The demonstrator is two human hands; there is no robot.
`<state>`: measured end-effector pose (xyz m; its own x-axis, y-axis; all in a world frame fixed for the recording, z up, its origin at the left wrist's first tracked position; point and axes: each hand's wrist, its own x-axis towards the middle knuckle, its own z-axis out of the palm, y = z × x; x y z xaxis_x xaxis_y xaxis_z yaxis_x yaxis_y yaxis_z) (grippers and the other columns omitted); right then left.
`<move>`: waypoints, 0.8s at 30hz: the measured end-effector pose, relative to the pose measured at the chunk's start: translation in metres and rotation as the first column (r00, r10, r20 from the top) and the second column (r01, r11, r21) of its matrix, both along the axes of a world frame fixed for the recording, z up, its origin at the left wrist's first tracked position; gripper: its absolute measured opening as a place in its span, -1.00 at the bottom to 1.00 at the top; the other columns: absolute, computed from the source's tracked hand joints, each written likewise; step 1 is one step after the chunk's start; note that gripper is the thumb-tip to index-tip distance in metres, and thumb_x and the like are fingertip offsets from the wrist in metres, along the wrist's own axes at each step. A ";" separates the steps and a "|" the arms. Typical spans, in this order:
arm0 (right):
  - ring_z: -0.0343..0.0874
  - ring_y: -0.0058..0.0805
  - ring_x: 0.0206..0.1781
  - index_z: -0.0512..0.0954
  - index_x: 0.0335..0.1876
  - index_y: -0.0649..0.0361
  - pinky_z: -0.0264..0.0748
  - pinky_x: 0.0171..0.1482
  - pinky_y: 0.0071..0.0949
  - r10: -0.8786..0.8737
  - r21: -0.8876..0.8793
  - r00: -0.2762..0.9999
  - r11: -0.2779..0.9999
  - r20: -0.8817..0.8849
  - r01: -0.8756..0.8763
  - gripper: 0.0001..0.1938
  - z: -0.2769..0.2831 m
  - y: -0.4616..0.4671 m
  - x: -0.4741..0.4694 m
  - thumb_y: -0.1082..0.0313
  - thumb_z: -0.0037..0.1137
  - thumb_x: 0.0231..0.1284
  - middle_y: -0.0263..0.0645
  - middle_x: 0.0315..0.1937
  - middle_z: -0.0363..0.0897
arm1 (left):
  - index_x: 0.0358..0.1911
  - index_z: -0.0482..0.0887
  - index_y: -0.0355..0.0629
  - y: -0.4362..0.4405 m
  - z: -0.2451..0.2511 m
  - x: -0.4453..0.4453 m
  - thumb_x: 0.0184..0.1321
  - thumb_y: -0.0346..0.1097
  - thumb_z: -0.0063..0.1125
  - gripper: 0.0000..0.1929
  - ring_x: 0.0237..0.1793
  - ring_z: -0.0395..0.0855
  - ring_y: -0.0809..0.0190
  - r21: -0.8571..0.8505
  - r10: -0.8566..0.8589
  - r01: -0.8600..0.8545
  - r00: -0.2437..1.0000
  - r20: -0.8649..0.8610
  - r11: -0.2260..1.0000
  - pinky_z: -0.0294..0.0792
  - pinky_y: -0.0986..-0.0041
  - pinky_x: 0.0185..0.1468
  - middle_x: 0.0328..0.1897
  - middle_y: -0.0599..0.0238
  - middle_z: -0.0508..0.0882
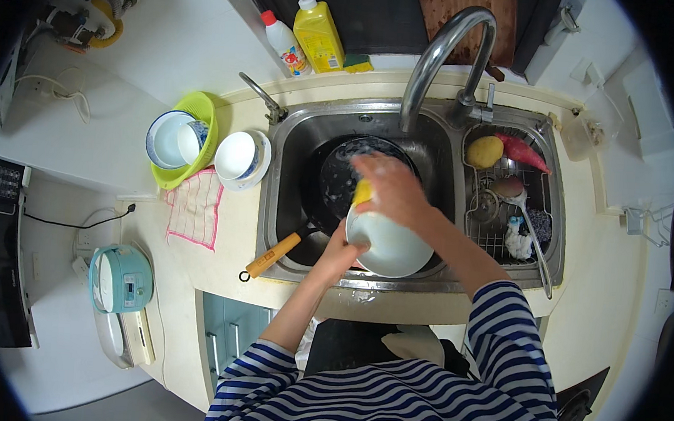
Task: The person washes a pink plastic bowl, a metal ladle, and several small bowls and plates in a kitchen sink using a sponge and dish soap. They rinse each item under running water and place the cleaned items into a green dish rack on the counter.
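Over the left basin of a steel sink (438,159), my left hand (343,251) grips the near-left rim of a white bowl (390,245), which is tilted. My right hand (393,188), slightly blurred, holds a yellow sponge (363,192) at the bowl's far edge. Beneath my hands a dark frying pan (336,178) sits in the basin with sudsy water in it. Its wooden handle (275,255) rests across the sink's front-left rim. My fingers partly cover the sponge, and the bowl and hands hide part of the pan.
A curved faucet (450,55) arches over the sink. The right basin holds a potato (484,152), a sweet potato (523,153) and a ladle (535,240) on a wire rack. Left stand stacked bowls (237,157), a green basket (202,144) and a cloth (195,210). Soap bottles (318,38) stand behind.
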<state>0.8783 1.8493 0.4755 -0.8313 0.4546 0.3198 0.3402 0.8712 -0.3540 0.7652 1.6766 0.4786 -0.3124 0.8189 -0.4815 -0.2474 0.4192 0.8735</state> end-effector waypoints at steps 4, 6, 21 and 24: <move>0.13 -0.27 0.55 0.31 0.44 0.04 -0.05 0.52 0.04 0.180 0.184 0.975 0.971 -0.133 -0.154 -0.19 0.016 -0.025 -0.009 -0.17 0.24 0.08 -0.22 0.48 0.24 | 0.36 0.29 -0.22 0.004 0.012 -0.005 0.22 -0.54 0.12 -0.41 0.08 0.60 0.21 -0.110 -0.068 0.086 0.985 0.158 0.990 0.51 0.45 0.05 0.13 0.15 0.59; 0.10 -0.28 0.56 0.33 0.42 0.08 -0.06 0.52 0.12 -0.109 0.133 0.994 0.985 0.006 0.107 -0.22 0.030 -0.040 0.001 -0.07 0.29 0.08 -0.22 0.49 0.22 | 0.35 0.31 -0.20 0.000 0.010 0.001 0.27 -0.50 0.12 -0.44 0.07 0.60 0.24 0.009 0.129 -0.131 0.985 0.112 0.991 0.51 0.47 0.04 0.13 0.16 0.59; 0.01 -0.12 0.58 0.28 0.44 0.16 -0.06 0.48 0.22 -0.254 -0.154 0.964 0.952 0.084 0.264 -0.26 0.029 -0.076 -0.001 0.08 0.22 0.14 -0.03 0.53 0.06 | 0.25 0.39 -0.28 -0.002 -0.003 0.024 0.55 0.07 -0.27 -0.47 0.13 0.49 0.32 0.238 0.356 -0.347 0.934 0.006 0.907 0.35 0.50 0.21 0.15 0.19 0.55; 0.08 -0.12 0.56 0.31 0.42 0.13 -0.05 0.48 0.21 -0.316 0.026 0.945 0.947 -0.080 0.319 -0.28 0.035 -0.068 -0.004 0.05 0.25 0.13 -0.07 0.51 0.12 | 0.23 0.41 -0.28 -0.001 0.001 0.027 0.55 0.07 -0.24 -0.48 0.13 0.48 0.33 0.190 0.449 -0.466 0.884 0.128 0.864 0.33 0.49 0.23 0.12 0.20 0.57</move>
<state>0.8740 1.7811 0.5110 -0.6193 0.6774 0.3969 0.5756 0.7356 -0.3572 0.7922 1.6756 0.4791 -0.6458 0.6768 -0.3534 -0.4368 0.0522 0.8980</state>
